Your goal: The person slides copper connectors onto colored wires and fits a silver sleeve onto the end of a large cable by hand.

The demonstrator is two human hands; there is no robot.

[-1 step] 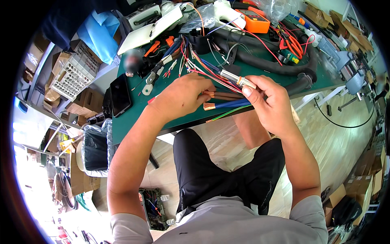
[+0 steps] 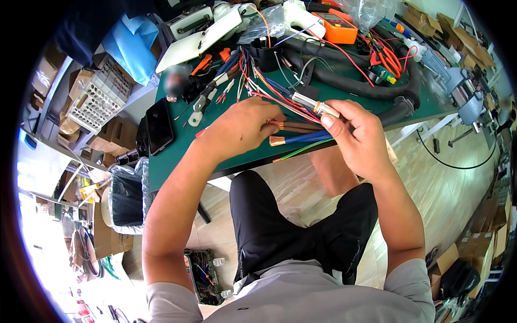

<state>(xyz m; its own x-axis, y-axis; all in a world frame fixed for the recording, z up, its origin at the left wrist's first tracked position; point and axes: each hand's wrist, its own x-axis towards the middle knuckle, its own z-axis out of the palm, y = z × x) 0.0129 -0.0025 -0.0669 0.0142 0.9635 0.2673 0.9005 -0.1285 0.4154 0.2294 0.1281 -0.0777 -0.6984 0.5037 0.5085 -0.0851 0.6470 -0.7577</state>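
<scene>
My left hand (image 2: 239, 126) is closed in a pinch at the bare copper end of a brown cable (image 2: 301, 128) over the table's front edge. In my right hand (image 2: 362, 139) is a silver cylindrical metal contact (image 2: 311, 102), gripped between thumb and fingers and pointing up to the left. Just below the brown cable lie thick blue cables (image 2: 307, 138) with stripped copper ends. A green-yellow wire (image 2: 301, 151) runs lowest. Thinner red and white wires (image 2: 288, 99) fan out behind both hands. Silver ring lugs (image 2: 197, 114) rest left of my left hand.
The green table (image 2: 180, 161) carries a thick black cable (image 2: 344, 89), an orange meter (image 2: 335, 28), a phone (image 2: 160, 125) and a blue-grey vise (image 2: 458, 86). A lined bin (image 2: 126, 199) stands at left; an open toolbox (image 2: 204, 277) sits on the floor.
</scene>
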